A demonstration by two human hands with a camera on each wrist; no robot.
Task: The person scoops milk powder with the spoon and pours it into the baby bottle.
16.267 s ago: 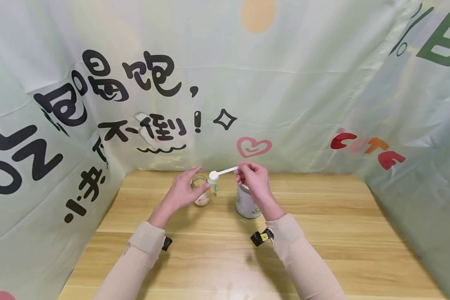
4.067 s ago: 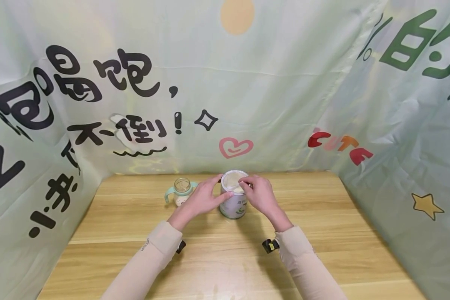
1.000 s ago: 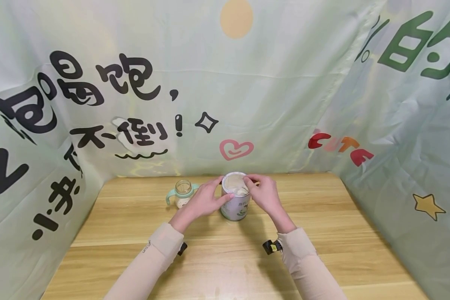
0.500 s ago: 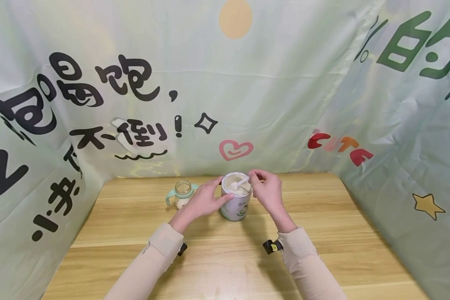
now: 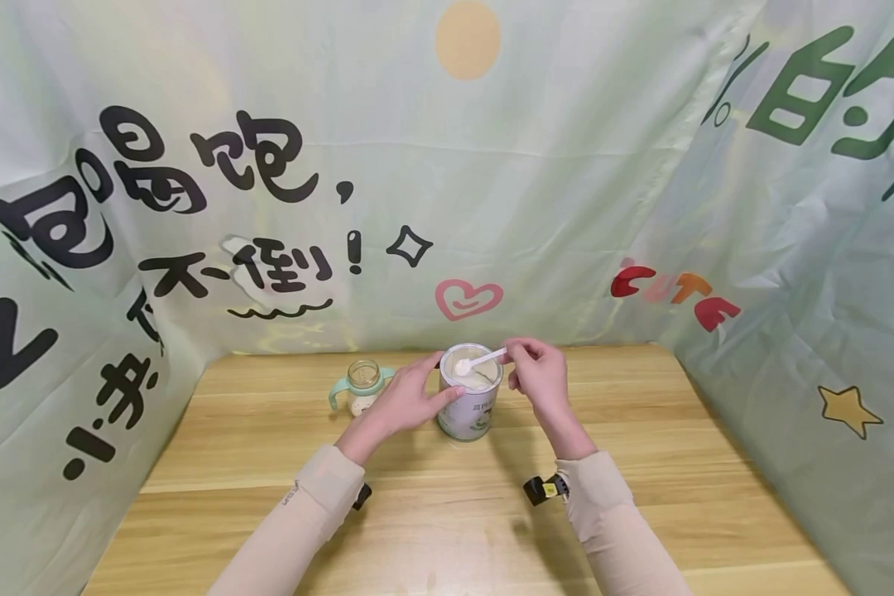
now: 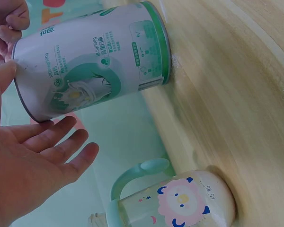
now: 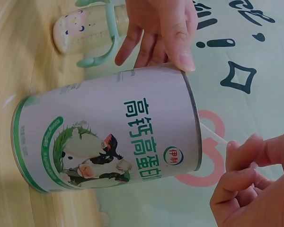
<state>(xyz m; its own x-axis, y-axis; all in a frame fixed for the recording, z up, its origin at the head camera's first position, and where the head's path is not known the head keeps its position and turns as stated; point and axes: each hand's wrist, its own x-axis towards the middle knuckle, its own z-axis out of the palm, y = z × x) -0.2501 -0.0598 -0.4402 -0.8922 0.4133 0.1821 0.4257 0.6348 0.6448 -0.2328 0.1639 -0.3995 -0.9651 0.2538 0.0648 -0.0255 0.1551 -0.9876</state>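
My right hand (image 5: 540, 372) pinches the handle of a white scoop (image 5: 487, 358). The scoop's bowl is over the open mouth of a milk powder can (image 5: 468, 418), with pale powder in it. In the right wrist view, part of the scoop handle (image 7: 213, 133) runs from the fingers to the can's rim. Standing upright, the can has a cow printed on its side. My left hand (image 5: 410, 396) touches the can's rim with thumb and fingertips, its fingers nearly straight. Left of the can stands an uncapped baby bottle (image 5: 363, 379) with green handles, partly hidden by that hand.
The wooden table (image 5: 447, 513) meets a printed fabric backdrop (image 5: 551, 207) at the back and sides. In the left wrist view, the baby bottle (image 6: 180, 203) with a pink sheep print stands near the can. Pale powder lies in the bottle.
The scoop has risen out of the powder to the can's mouth, and my right hand has shifted up and right with it. The left hand stays at the rim.
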